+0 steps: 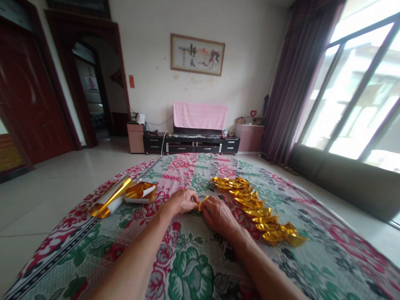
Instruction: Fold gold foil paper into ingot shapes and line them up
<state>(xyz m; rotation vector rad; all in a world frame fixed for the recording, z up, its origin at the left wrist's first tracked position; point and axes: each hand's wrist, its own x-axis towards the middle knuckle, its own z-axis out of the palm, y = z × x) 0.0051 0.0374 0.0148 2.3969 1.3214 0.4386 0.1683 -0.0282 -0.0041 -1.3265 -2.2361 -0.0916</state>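
Near the middle of the flowered cloth (pixel 191 273), my left hand (pixel 184 200) and my right hand (pixel 218 214) meet with their fingers closed around a small piece of gold foil paper (pixel 203 203). Most of that piece is hidden by the fingers. To the right of my right hand, several folded gold foil pieces (pixel 254 205) lie overlapping in a slanting row. Left of my left hand rest a rolled gold sheet (pixel 114 197) and a curled stack of gold paper (pixel 141 192) with white undersides.
Beyond the cloth's far edge stands a low black cabinet (pixel 195 146) with a pink towel (pixel 200 116) over something on top. A framed picture (pixel 197 54) hangs on the wall. Purple curtains (pixel 299 76) and windows are on the right, a red door (pixel 24 90) on the left.
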